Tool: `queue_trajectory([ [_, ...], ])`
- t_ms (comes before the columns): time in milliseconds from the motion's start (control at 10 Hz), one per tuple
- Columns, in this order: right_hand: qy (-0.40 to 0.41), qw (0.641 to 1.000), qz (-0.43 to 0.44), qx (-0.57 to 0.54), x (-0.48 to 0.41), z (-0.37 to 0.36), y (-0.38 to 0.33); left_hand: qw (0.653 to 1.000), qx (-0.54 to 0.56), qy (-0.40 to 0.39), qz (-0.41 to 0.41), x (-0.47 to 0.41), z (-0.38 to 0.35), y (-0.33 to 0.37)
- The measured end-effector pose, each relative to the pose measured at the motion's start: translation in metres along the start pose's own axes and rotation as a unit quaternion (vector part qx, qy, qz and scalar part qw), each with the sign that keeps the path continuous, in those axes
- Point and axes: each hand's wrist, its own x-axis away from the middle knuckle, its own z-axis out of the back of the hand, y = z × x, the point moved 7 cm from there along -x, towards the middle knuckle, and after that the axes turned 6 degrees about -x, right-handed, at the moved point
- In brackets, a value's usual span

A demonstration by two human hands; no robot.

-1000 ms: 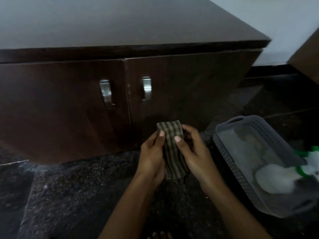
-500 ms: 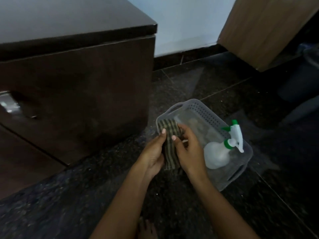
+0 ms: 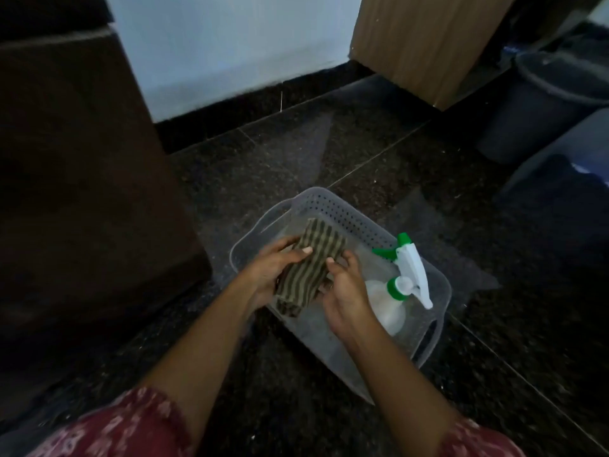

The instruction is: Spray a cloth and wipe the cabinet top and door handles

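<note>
A folded green-and-dark striped cloth (image 3: 309, 262) is held between both my hands, just over the left part of a clear perforated plastic basket (image 3: 346, 214) on the floor. My left hand (image 3: 273, 273) grips the cloth's left side with the thumb on top. My right hand (image 3: 344, 291) holds its right edge. A white spray bottle (image 3: 389, 308) with a green-and-white trigger head lies inside the basket, right of my hands. Only the dark brown cabinet's (image 3: 82, 192) side shows at left; its top and door handles are out of view.
The floor (image 3: 296, 153) is dark speckled stone. A pale wall with a dark skirting runs along the back. A light wooden panel (image 3: 425, 44) stands at the back right, with a dark bin (image 3: 540, 103) further right. My red patterned clothing shows at the bottom.
The view has swung right, away from the cabinet doors and handles, onto the basket. Both hands carried the cloth over the basket and lowered it, tilting it flatter.
</note>
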Motion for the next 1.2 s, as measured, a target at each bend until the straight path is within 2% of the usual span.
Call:
queue_trajectory([
  [100,0.048,0.999,-0.013,-0.023,-0.019,0.016,0.007,0.999,-0.010,0.015,0.029,-0.022,0.000,-0.009],
  [200,0.137,0.990,0.007,-0.022,-0.027,0.030,0.017,0.999,-0.020,-0.010,0.049,-0.041,-0.003,-0.019],
  [300,0.170,0.984,0.015,0.054,-0.040,0.040,0.018,0.999,-0.025,0.003,0.027,-0.058,-0.005,-0.024],
  [400,0.162,0.973,0.022,0.162,-0.046,0.035,0.013,0.993,-0.081,0.075,-0.044,-0.073,-0.001,-0.022],
  [500,0.174,0.957,0.037,0.228,-0.048,0.035,0.009,0.980,-0.149,0.088,-0.097,-0.079,-0.004,-0.019],
  [600,0.171,0.938,0.030,0.302,-0.052,0.035,0.008,0.953,-0.257,0.100,-0.127,-0.083,-0.006,-0.025],
  [700,0.153,0.899,0.005,0.411,-0.052,0.032,0.012,0.930,-0.325,0.116,-0.129,-0.081,-0.006,-0.026],
  [800,0.117,0.823,0.076,0.550,-0.043,0.017,0.007,0.808,-0.542,0.084,-0.215,-0.078,-0.015,-0.022],
  [900,0.066,0.765,0.161,0.620,-0.038,0.007,0.006,0.689,-0.694,0.017,-0.208,-0.079,-0.020,-0.032],
  [1000,-0.023,0.677,0.099,0.728,-0.046,0.008,0.028,0.611,-0.778,-0.034,-0.144,-0.084,-0.013,-0.049],
  [1100,-0.035,0.671,0.020,0.741,-0.051,0.014,0.036,0.615,-0.777,-0.057,-0.119,-0.086,-0.011,-0.048],
  [1200,-0.071,0.628,0.018,0.775,-0.045,0.007,0.030,0.608,-0.783,-0.003,-0.130,-0.076,-0.008,-0.027],
])
